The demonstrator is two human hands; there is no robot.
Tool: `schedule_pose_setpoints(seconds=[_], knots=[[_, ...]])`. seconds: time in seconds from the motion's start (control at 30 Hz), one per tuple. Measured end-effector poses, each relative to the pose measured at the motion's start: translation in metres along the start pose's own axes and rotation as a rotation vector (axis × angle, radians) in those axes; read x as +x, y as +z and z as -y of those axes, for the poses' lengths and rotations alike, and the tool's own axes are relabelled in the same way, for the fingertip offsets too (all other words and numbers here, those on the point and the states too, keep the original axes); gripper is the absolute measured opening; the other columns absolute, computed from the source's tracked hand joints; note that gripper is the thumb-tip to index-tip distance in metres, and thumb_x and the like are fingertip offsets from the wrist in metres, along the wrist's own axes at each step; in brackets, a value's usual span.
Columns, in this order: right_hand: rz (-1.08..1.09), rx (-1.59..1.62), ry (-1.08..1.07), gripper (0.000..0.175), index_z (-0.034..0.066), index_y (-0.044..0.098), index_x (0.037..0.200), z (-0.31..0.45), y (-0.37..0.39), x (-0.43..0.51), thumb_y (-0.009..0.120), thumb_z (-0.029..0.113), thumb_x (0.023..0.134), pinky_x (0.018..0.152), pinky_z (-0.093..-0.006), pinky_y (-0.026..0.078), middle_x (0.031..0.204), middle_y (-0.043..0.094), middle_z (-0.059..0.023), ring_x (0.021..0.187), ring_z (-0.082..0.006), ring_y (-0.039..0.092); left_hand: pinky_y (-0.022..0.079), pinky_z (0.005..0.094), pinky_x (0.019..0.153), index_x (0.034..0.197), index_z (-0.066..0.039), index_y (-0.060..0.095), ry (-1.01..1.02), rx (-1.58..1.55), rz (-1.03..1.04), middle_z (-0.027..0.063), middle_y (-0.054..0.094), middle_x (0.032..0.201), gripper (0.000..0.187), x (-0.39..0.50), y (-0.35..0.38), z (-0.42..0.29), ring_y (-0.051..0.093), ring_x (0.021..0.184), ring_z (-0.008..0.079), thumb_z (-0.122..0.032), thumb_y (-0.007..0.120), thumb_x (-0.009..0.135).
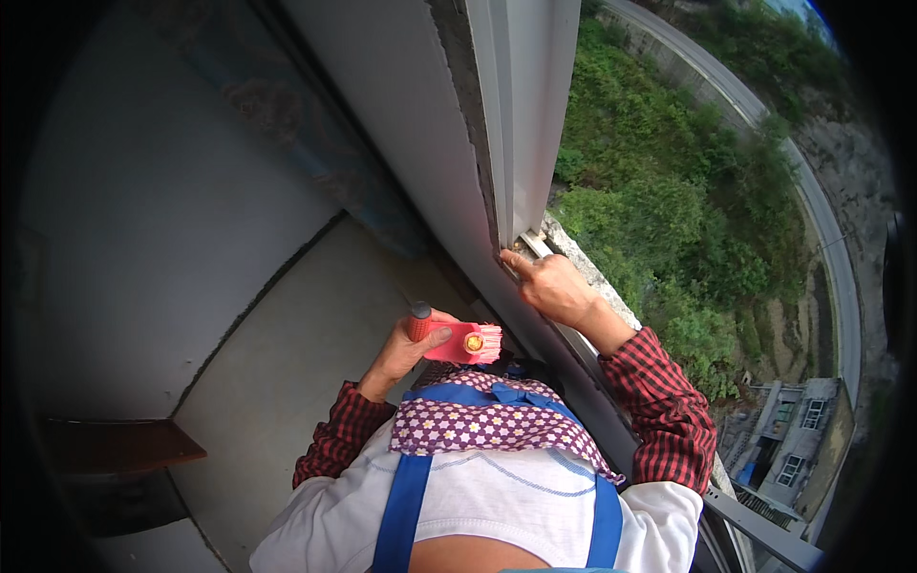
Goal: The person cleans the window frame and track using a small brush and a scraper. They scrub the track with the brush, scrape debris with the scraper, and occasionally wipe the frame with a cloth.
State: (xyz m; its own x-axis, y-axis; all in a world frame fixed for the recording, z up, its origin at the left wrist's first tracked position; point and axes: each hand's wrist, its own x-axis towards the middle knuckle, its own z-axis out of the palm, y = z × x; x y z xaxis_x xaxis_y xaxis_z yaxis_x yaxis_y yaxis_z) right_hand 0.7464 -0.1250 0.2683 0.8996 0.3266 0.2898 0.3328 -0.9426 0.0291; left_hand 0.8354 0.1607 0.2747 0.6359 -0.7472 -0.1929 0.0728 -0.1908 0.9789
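Note:
My left hand [401, 352] is closed around a red brush [451, 344] with pale pink bristles; a red and black handle end [420, 322] sticks up beside the thumb. It is held in front of my waist. My right hand [560, 286] reaches to the window sill, its index finger extended and its tip touching the inner edge of the window track [536, 243] near the foot of the white window frame [526, 129]. Nothing shows in the right hand, though its palm side is hidden.
A rough concrete ledge [594, 272] runs outside the window, with a steep drop to trees [666, 229], a road [824, 186] and a building [795, 437]. A dark red wooden surface [129, 445] stands at the lower left. Patterned fabric [279, 114] hangs by the wall.

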Motion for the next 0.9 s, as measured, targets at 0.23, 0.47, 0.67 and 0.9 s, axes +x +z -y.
schedule_pose_setpoints(seconds=[0.23, 0.47, 0.67, 0.9], knots=[[-0.112, 0.096, 0.02, 0.016, -0.0042, 0.071, 0.087, 0.005, -0.018, -0.013, 0.064, 0.007, 0.077, 0.062, -0.0402, 0.056, 0.103, 0.071, -0.0176, 0.067, -0.0255, 0.068, 0.052, 0.0297, 0.089, 0.11, -0.001, 0.071, 0.024, 0.053, 0.038, 0.0056, 0.071, 0.107, 0.023, -0.003, 0.005, 0.004, 0.065, 0.099, 0.0132, -0.02, 0.071, 0.096], [-0.122, 1.035, 0.224, 0.007, -0.0022, 0.064, 0.089, 0.03, -0.078, -0.045, 0.069, -0.004, 0.085, 0.068, -0.0331, 0.057, 0.113, 0.073, -0.0128, 0.08, -0.0268, 0.073, 0.053, 0.0313, 0.095, 0.119, -0.003, 0.066, 0.016, -0.161, 0.079, 0.0072, 0.069, 0.116, 0.034, 0.008, 0.024, -0.021, 0.066, 0.106, 0.016, -0.028, 0.07, 0.097], [-0.256, 0.713, 0.308, 0.026, -0.0015, 0.066, 0.089, 0.057, -0.099, -0.028, 0.075, 0.023, 0.088, 0.08, -0.0399, 0.051, 0.12, 0.069, -0.0147, 0.093, -0.03, 0.065, 0.054, 0.0297, 0.091, 0.111, -0.002, 0.071, 0.076, 0.049, 0.234, 0.0043, 0.073, 0.106, 0.027, 0.027, 0.041, -0.048, 0.067, 0.099, 0.0133, -0.021, 0.074, 0.093], [-0.382, 0.832, 0.158, 0.027, -0.0008, 0.056, 0.087, 0.089, -0.078, -0.006, 0.074, 0.018, 0.089, 0.086, -0.0447, 0.051, 0.123, 0.067, -0.0188, 0.102, -0.0361, 0.066, 0.054, 0.0362, 0.092, 0.109, -0.004, 0.071, 0.254, 0.186, 0.383, 0.0092, 0.073, 0.107, 0.03, 0.034, 0.059, -0.041, 0.069, 0.106, 0.0214, -0.014, 0.079, 0.081]])
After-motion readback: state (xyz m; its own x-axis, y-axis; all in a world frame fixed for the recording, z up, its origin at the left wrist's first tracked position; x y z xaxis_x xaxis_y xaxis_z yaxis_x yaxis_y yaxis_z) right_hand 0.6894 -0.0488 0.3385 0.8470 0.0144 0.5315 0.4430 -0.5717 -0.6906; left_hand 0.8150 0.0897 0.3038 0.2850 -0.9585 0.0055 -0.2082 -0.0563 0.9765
